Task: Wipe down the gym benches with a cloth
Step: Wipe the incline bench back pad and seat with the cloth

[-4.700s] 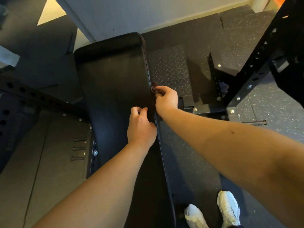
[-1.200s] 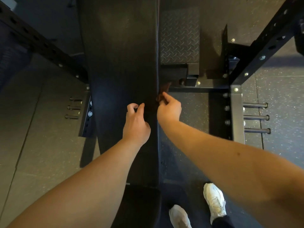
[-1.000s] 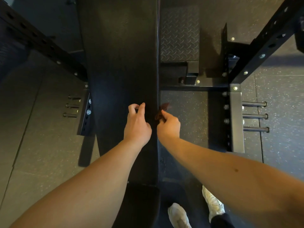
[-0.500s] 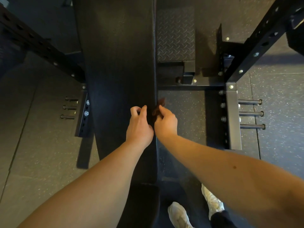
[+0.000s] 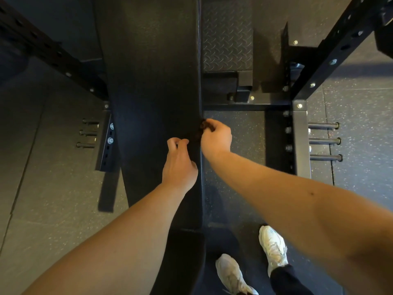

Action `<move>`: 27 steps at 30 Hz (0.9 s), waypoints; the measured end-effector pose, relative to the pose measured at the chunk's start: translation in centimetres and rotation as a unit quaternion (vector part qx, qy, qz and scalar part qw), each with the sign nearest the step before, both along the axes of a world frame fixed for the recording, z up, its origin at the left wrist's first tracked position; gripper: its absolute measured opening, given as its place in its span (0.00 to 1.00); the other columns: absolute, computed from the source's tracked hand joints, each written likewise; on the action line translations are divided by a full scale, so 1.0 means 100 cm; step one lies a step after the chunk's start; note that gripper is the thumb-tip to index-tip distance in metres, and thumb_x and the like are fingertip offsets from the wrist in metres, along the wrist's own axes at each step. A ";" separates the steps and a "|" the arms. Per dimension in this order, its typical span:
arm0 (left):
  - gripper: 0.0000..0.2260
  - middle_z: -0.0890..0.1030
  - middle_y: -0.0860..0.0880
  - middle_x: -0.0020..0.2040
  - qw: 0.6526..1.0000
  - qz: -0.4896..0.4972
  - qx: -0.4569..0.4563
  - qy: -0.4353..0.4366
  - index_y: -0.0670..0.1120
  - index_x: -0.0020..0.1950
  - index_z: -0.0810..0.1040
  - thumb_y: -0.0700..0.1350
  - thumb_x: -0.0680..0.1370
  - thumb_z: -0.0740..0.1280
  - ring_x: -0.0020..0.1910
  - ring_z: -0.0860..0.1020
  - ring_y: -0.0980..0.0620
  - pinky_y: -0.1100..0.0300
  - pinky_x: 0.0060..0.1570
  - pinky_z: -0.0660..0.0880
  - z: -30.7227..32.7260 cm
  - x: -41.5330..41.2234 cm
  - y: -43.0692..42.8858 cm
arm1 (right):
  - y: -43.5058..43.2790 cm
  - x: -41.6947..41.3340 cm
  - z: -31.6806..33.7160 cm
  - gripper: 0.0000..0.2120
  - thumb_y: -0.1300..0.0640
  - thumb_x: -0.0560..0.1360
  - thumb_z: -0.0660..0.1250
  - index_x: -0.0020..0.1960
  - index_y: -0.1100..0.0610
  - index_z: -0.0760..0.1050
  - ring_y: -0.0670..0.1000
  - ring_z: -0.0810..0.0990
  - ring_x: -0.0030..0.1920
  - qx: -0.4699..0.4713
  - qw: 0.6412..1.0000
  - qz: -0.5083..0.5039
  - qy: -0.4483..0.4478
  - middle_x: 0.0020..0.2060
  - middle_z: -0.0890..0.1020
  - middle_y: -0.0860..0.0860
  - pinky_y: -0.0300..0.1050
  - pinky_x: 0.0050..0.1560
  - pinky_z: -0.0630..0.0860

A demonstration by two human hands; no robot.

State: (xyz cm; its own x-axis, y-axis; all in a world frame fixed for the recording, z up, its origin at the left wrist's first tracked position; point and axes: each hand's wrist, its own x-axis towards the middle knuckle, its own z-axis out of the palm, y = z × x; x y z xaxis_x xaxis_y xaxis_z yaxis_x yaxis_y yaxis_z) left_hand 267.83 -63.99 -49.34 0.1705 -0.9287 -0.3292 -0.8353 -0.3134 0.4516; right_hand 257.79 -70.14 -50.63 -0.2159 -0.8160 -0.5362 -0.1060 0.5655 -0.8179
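Right hand pinching cloth at bench edge, left hand curled empty just beside

Both bare forearms reach forward from the lower corners of the view. The left hand lies back up, with its fingers curled under. The right hand is just beside it, a little further forward, and its curled fingers pinch a dark cloth.
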 end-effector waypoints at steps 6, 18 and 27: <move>0.24 0.63 0.52 0.70 1.000 0.014 0.002 -0.005 0.50 0.74 0.68 0.37 0.80 0.68 0.52 0.78 0.54 0.59 0.45 0.80 0.003 0.001 0.002 | 0.068 -0.016 -0.036 0.21 0.64 0.83 0.59 0.74 0.52 0.72 0.50 0.81 0.57 0.050 0.987 0.149 0.039 0.64 0.80 0.53 0.46 0.58 0.81; 0.24 0.73 0.58 0.66 0.982 -0.066 0.098 0.150 0.58 0.72 0.71 0.49 0.77 0.72 0.64 0.69 0.59 0.60 0.64 0.69 0.011 -0.027 0.009 | 0.052 -0.060 -0.020 0.18 0.61 0.70 0.58 0.58 0.56 0.73 0.63 0.81 0.53 0.184 0.955 -0.034 -0.230 0.55 0.79 0.62 0.60 0.48 0.82; 0.06 0.80 0.55 0.46 0.992 0.018 0.099 0.071 0.53 0.52 0.77 0.47 0.78 0.71 0.45 0.81 0.55 0.52 0.47 0.83 0.007 -0.036 0.014 | 0.070 -0.066 -0.034 0.11 0.61 0.79 0.65 0.60 0.53 0.72 0.57 0.82 0.55 0.167 0.968 0.031 -0.186 0.56 0.79 0.57 0.61 0.56 0.82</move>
